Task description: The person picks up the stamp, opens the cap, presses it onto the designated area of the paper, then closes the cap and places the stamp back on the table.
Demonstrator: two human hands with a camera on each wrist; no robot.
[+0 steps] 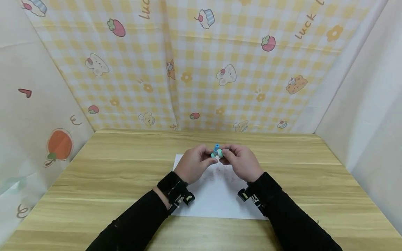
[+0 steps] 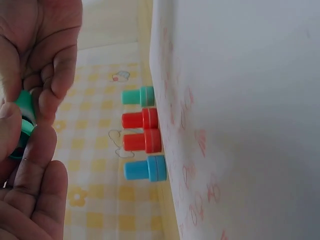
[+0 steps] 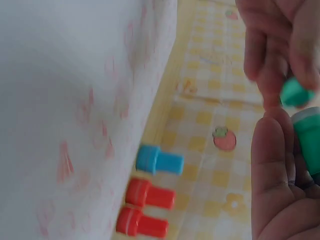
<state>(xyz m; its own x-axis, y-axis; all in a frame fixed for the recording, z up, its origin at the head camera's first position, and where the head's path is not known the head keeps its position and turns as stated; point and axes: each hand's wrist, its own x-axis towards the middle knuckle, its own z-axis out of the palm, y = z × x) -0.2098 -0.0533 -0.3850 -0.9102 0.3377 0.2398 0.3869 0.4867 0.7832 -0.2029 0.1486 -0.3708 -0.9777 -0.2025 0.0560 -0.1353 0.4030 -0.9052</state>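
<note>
Both hands meet over the paper's far edge. My left hand [image 1: 192, 164] pinches a small green cap [image 3: 295, 92] between thumb and fingers. Opposite it, my right hand [image 1: 244, 162] holds a green toy stamp [image 3: 306, 132], its pale rim turned toward the cap. The two green pieces are close together, partly hidden by fingers. Beyond the hands stand a blue stamp [image 2: 145, 169], two red stamps, one nearer the blue [image 2: 142, 142] and one farther along [image 2: 140, 119], and another green stamp [image 2: 138, 95], all in a row. From the head view only the blue one shows between the hands.
A white sheet of paper [image 1: 220, 198] with faint red stamped marks lies on the wooden table [image 1: 125, 167] under the forearms. A yellow checked cloth [image 1: 188, 52] hangs behind the table, with pale cloth at both sides.
</note>
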